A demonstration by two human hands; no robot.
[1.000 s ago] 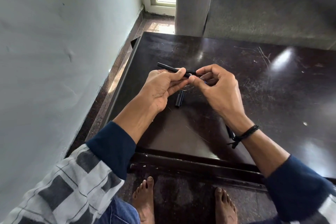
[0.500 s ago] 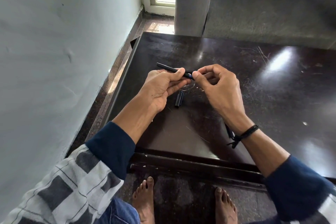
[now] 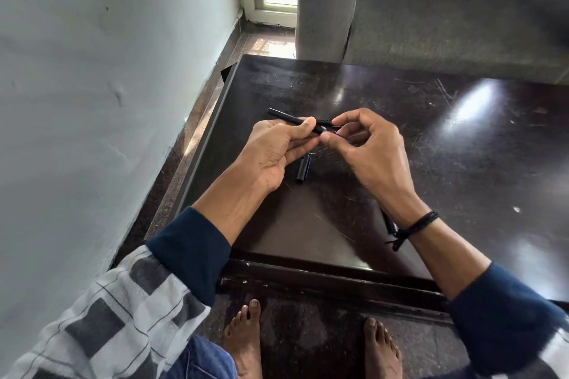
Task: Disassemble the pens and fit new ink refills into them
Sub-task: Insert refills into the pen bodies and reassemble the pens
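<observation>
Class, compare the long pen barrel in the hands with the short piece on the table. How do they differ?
The pen barrel is long; the short piece is stubby. The left hand grips the barrel above the table, the right hand pinching a blue refill at its tip; the piece lies untouched. Both are black.

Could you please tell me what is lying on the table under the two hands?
A short black cap lies on the table just beneath the left hand, which grips the pen barrel. The right hand, pinching a thin refill, hides whatever is below it.
</observation>
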